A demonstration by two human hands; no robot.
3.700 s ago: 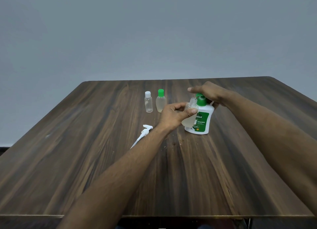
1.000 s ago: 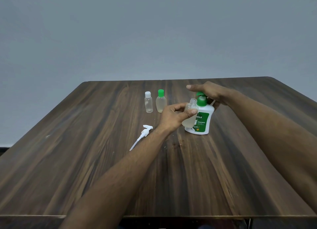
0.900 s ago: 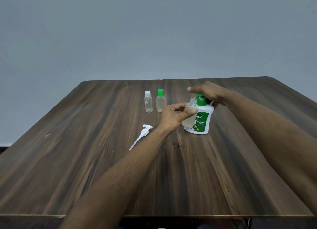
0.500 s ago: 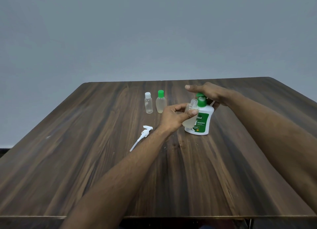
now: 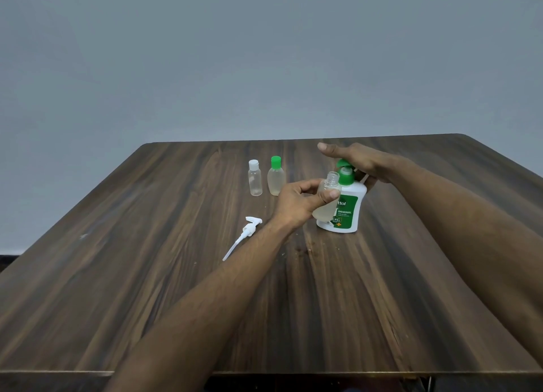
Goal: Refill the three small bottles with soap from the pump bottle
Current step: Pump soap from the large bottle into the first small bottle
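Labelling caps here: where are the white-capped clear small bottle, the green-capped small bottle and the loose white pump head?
White-capped clear small bottle (image 5: 255, 183): head view, body.
Green-capped small bottle (image 5: 275, 181): head view, body.
Loose white pump head (image 5: 250, 229): head view, collar.

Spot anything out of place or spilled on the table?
One oddity: a loose white pump sprayer lies on its side on the wooden table, left of the left hand, which holds an uncapped small bottle against the pump bottle. No spill is visible.
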